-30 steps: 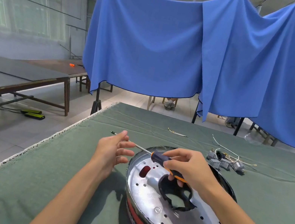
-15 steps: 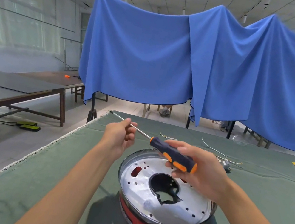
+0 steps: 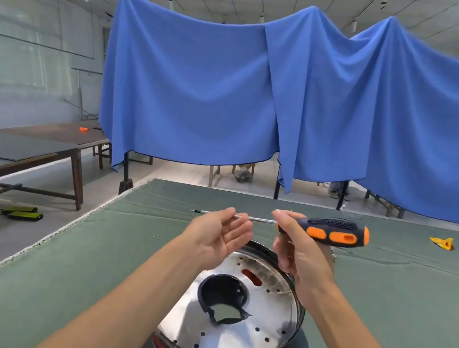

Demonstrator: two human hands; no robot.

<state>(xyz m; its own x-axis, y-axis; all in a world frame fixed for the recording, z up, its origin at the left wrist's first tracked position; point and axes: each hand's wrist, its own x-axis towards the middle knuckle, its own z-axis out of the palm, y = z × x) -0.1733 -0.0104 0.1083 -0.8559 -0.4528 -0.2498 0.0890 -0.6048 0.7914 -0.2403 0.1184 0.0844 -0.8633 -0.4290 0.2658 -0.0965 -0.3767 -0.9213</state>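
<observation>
My right hand (image 3: 299, 256) pinches screwdriver (image 3: 334, 233) where handle meets shaft, tool level in air above far rim of round metal pan (image 3: 255, 332), tip pointing left. My left hand (image 3: 220, 236) palm up, fingers loose and holding nothing, fingertips at shaft; contact unclear. Yellow scrap (image 3: 441, 242) far right of pan, beyond it.

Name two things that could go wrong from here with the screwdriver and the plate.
1. The right hand pinches the screwdriver only at the handle's front, so it may tip and drop onto the plate.
2. The black collar in the plate is broken and jagged; reaching in could cut a finger.
</observation>
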